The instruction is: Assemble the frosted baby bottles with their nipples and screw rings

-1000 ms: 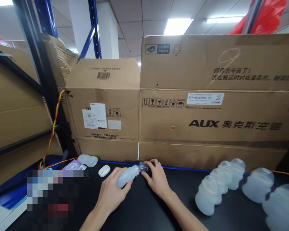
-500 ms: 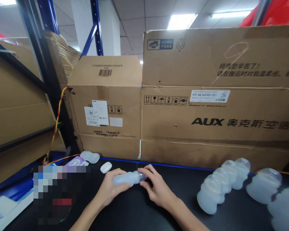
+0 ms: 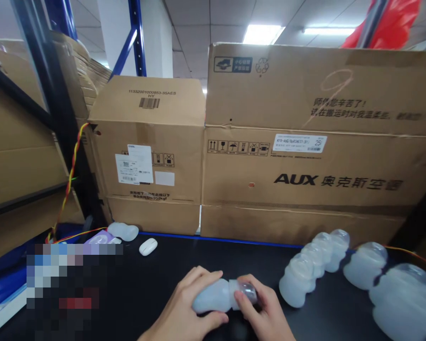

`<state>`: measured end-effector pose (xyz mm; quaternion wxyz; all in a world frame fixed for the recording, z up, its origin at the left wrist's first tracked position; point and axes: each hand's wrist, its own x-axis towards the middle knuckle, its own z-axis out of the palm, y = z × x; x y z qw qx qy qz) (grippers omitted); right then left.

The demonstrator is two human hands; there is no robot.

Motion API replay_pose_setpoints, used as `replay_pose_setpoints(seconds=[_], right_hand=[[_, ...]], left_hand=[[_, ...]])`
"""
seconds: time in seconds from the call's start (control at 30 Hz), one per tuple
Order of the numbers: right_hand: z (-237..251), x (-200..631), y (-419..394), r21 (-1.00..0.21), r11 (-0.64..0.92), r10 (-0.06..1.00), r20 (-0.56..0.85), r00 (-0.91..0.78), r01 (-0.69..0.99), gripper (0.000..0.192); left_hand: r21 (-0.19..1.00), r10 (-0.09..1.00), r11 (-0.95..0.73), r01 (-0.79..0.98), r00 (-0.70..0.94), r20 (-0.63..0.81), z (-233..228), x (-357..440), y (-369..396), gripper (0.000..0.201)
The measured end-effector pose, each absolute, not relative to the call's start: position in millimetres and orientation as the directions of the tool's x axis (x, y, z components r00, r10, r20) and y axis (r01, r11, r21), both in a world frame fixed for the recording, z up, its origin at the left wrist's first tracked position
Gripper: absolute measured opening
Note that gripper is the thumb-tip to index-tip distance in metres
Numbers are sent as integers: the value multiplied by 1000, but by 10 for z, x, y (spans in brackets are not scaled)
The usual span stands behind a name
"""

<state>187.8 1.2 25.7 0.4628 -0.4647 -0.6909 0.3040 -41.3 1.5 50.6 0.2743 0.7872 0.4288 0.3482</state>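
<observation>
This is looking like a warehouse or packing floor. Large brown shipping cartons are standing stacked behind a black bench [image 3: 156,284]: an AUX-branded carton [image 3: 305,180] printed with handling symbols and a label, and a smaller carton [image 3: 147,151] carrying a barcode and stickers. Blue steel racking uprights [image 3: 135,35] are rising at the left, more flattened cardboard [image 3: 17,156] is leaning beside them, and fluorescent ceiling panels [image 3: 261,34] are glowing overhead.

Bright ceiling light, blurred edges
</observation>
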Motion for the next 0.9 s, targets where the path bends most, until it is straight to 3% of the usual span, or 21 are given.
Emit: replay_pose_setpoints(seconds=[0.1,0.17,0.3,0.43,0.53,0.6,0.67,0.77,0.83,0.9], right_hand=[[251,2007,-140,-632,569,748,664,-10,527,37],[252,2009,-191,-552,594,663,748,32,585,45],[277,1909,-216,-517,620,642,766,-4,590,51],[404,1867,-209,-462,703,656,714,-243,541,65],[634,1974,-217,-338,772,582,716,-385,539,79],[883,2141,-246,-223,781,501,782,-372,584,79],[1200,2393,-302,-144,710,416,875,-246,689,68],[1704,2914,-424,-107,556,100,993,62,824,47],[1949,3343,-514,-265,454,-55,945,323,851,26],[2037,3824,-580,-487,408,-46,834,550,772,25]], left_hand=[[704,833,-520,484,470,292,315,-316,55,91],[661,770,-599,452,553,320,252,-293,91,93],[556,686,-703,443,630,365,289,-318,124,85],[444,682,-727,523,623,383,286,-371,155,75],[356,717,-694,626,562,413,200,-395,217,70],[316,731,-676,665,552,401,151,-409,267,65],[291,729,-677,676,563,389,122,-429,306,62],[280,724,-682,676,570,388,93,-459,323,60],[305,732,-673,674,548,405,67,-457,300,60],[356,743,-658,663,497,448,42,-430,259,63]])
